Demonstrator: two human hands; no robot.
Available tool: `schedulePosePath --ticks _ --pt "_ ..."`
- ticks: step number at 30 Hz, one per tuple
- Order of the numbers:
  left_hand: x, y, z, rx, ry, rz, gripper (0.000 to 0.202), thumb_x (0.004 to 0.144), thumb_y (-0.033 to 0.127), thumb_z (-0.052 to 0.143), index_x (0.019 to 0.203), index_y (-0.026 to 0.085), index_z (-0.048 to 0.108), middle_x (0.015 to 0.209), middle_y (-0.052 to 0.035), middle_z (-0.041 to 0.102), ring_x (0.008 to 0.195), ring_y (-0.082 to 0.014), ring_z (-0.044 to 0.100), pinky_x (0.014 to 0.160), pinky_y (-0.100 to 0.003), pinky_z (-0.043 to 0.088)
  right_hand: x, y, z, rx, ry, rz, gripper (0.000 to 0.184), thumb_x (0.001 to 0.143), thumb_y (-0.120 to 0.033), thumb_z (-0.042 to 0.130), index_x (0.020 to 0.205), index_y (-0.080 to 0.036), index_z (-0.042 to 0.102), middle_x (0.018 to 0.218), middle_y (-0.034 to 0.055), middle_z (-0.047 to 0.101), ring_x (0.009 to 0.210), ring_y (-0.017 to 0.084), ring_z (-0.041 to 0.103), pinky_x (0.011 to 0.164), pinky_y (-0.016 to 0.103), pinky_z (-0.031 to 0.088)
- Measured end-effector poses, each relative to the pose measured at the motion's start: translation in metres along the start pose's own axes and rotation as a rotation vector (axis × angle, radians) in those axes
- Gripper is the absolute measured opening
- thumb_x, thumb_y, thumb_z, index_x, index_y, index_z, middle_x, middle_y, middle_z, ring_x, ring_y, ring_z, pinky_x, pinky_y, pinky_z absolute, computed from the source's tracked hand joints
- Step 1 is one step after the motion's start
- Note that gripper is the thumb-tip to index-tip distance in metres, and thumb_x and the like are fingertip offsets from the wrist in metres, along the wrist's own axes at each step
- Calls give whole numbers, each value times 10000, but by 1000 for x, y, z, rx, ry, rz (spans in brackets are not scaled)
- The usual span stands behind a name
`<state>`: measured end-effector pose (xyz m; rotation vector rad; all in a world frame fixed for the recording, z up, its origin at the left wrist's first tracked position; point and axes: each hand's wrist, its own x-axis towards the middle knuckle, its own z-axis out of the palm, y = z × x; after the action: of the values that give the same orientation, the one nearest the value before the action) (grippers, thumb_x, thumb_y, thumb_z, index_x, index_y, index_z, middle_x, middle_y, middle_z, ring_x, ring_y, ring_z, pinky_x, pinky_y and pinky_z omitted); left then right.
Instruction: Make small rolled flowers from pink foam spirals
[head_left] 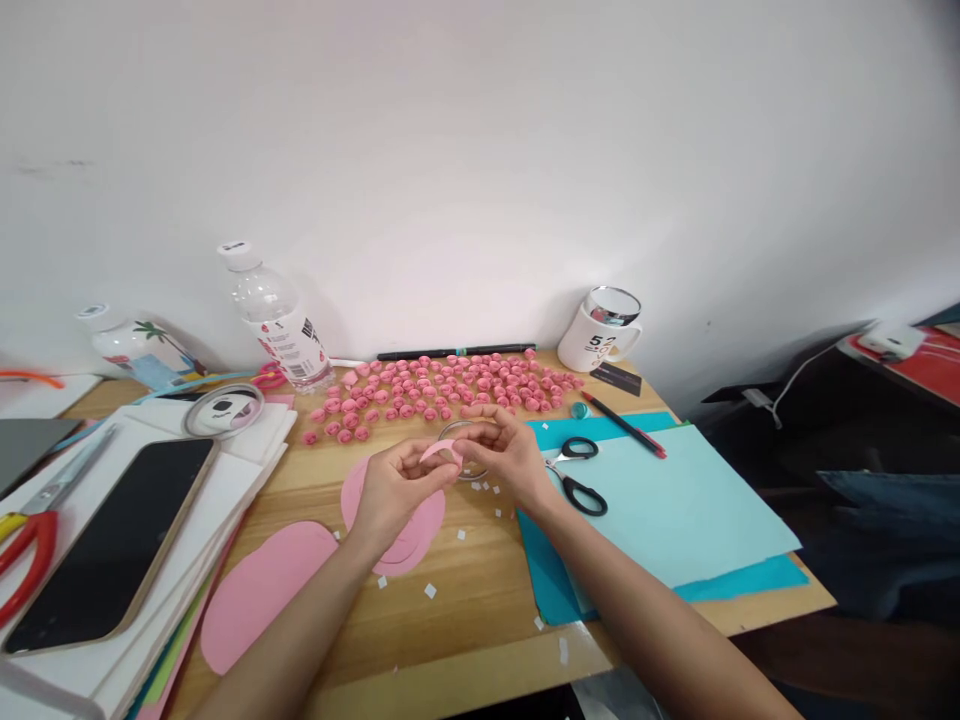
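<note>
A wooden table (480, 580) stands against a white wall (480, 180). Over its middle, the left hand (394, 488) and right hand (506, 455) pinch a curled pink paper (441, 451) with their fingers. Little pink rolls (480, 383) lie near the back edge. A clear bottle (289, 345) stands left of them, a white mug (581, 340) by the back right corner. I cannot tell what's inside either.

Head view faces forward, down over table (487, 580).
</note>
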<state>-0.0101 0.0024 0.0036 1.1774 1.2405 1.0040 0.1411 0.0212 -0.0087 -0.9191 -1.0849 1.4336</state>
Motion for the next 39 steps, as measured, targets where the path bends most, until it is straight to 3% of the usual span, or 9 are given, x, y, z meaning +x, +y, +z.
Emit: schedulePosePath --ticks 7,12,16,21,26,31,39 --pt "-2 -7 4 27 -39 32 174 604 252 709 731 155 640 626 1 665 586 -125 597 539 -206 443 -4 5 1 -69 -140 -80 325 659 -263 712 932 -202 546 749 12 680 640 148 640 634 302 510" --pt "-3 -5 4 14 33 28 165 583 289 729 660 150 684 684 -42 696 662 -171 620 626 -261 477 -4 6 1 -162 -86 -198 253 679 -268 698 891 -210 572 779 9 626 691 129 608 632 268 502" --pt "2 -6 -1 -199 96 -33 167 578 292 743 649 149 694 696 -62 707 717 -192 641 722 -301 481 -4 6 3 -202 -37 -242 146 749 -314 626 823 -198 578 823 31 607 718 131 592 663 279 500" --pt "7 -6 -4 -449 207 -60 148 533 252 773 593 149 685 671 -41 696 691 -154 622 719 -278 472 -6 9 9 -180 -94 -65 215 696 -358 670 734 -183 551 787 24 619 719 148 605 619 273 492" --pt "3 -2 1 -551 129 -79 121 553 219 763 586 144 674 643 -25 676 593 -122 583 568 -242 463 -7 15 14 80 -186 110 299 621 -340 737 757 -194 514 748 -2 639 703 159 645 691 329 524" --pt "2 -3 1 -449 188 -57 147 549 230 766 626 139 681 664 -32 681 587 -125 588 555 -238 470 -7 13 13 113 -160 171 274 596 -284 758 702 -167 533 644 -11 626 581 130 630 617 286 524" --pt "4 -5 0 -171 275 21 218 569 292 748 727 149 704 774 -65 714 750 -187 639 707 -280 500 -7 10 9 -36 -34 27 298 636 -302 717 846 -184 540 690 -16 613 603 127 623 636 287 520"
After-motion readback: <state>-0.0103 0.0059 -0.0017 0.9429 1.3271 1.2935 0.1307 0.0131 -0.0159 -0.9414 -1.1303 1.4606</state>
